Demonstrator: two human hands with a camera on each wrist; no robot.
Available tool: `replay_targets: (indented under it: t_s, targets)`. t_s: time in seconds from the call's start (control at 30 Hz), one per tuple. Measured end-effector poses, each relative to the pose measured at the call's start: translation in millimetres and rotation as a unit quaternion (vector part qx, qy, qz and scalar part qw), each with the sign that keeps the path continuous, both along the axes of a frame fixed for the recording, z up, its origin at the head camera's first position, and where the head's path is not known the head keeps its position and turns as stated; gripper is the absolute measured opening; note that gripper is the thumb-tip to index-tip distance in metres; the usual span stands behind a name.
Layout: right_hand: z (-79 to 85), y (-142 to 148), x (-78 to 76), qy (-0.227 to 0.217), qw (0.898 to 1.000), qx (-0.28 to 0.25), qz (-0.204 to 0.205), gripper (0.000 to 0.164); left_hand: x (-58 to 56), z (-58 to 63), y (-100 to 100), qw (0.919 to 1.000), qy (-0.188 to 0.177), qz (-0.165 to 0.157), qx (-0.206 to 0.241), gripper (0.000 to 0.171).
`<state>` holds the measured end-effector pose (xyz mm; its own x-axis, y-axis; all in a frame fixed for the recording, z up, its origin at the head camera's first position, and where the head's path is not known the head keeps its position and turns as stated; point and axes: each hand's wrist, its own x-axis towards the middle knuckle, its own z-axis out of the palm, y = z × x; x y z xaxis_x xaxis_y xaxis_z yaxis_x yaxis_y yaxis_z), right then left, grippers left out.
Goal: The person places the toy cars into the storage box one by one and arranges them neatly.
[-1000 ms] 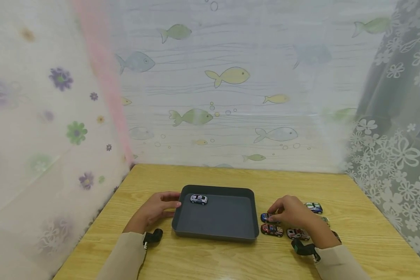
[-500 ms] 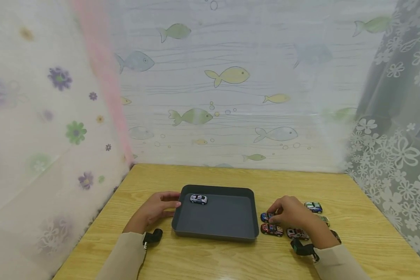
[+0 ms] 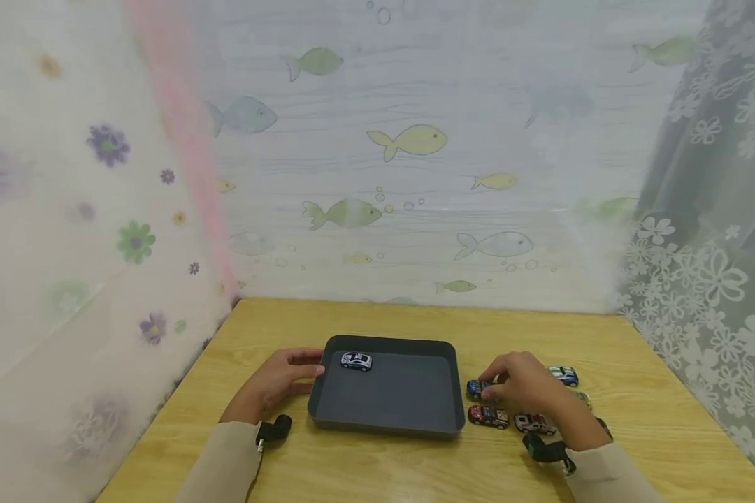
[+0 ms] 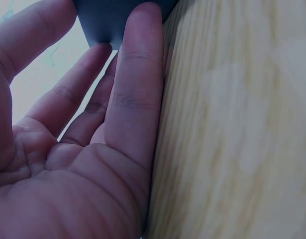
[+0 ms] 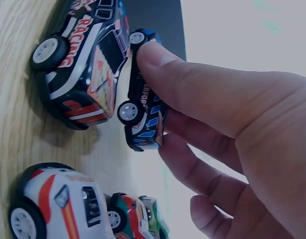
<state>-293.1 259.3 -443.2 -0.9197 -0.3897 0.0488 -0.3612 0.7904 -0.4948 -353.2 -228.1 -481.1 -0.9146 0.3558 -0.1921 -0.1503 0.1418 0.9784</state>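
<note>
A dark grey rectangular tray (image 3: 393, 395) lies on the table, with a white toy car (image 3: 356, 361) in its far left corner. My left hand (image 3: 279, 381) touches the tray's left side with fairly straight fingertips; the left wrist view shows them against the dark wall (image 4: 100, 22). To the right of the tray, my right hand (image 3: 521, 381) pinches a blue and black toy car (image 5: 140, 89) between thumb and fingers. Beside that one, nearer the body, stands a red and black toy car (image 5: 88, 64). Whether the pinched car touches the table cannot be made out.
Several more toy cars stand around my right hand: a white and red one (image 3: 533, 423), a green, white and blue one (image 3: 563, 375), and others partly hidden by the forearm. Printed sheets (image 3: 415, 175) rise behind and beside the wooden table (image 3: 377, 468).
The head view has tipped slightly. A little more gap shows between the pinched blue car and the red and black one. My left hand stays in place at the tray.
</note>
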Motion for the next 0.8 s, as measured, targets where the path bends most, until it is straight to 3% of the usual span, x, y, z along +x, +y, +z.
replay_targets:
  t_s: [0.8]
  targets:
    - [24.3, -13.9, -1.4, 0.068, 0.997, -0.020, 0.015, 0.020, 0.5, 0.1, 1.1, 0.9999, -0.004, 0.010, -0.006, 0.063]
